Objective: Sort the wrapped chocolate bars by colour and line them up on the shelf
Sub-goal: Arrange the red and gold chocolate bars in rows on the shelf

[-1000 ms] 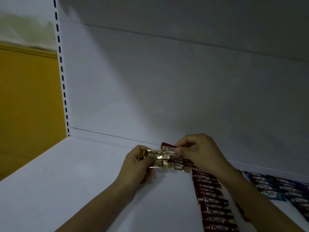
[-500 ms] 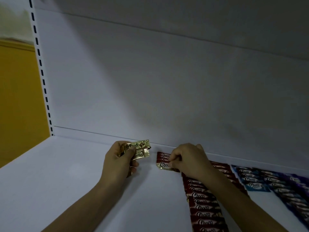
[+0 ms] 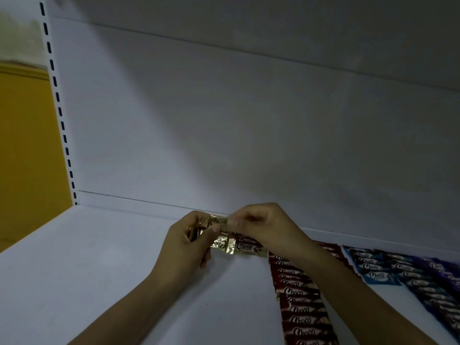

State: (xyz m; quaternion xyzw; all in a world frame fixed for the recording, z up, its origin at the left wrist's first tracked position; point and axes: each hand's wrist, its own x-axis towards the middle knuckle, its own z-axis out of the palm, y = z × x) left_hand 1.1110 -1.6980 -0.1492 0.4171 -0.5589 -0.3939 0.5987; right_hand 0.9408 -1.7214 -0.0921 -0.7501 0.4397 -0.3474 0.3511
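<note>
Two hands are busy at the back edge of the shelf [image 3: 74,282], right where it meets the rear wall; the left hand [image 3: 189,245] is curled shut around a small bunch of gold-wrapped bars [image 3: 219,221], and the right hand [image 3: 258,227] is pinching the top one by its end, thumb and fingertips closed on the wrapper; just below them another gold bar [image 3: 224,245] and a red-and-gold bar [image 3: 249,247] lie on the shelf, touching the head of the red row [image 3: 301,302]; that red row runs from the back edge toward the front, with a blue row [image 3: 373,267] beside it and a purple row [image 3: 438,277] further toward the right end; so I'd say the red, blue and purple are mostly sorted and the gold column is only getting started; next move probably needs the pinched bar peeled off the bunch and laid flat beside the red row, label up, square to the back edge; the foil looks slippery, so a light grip could let the rest fan out.
</note>
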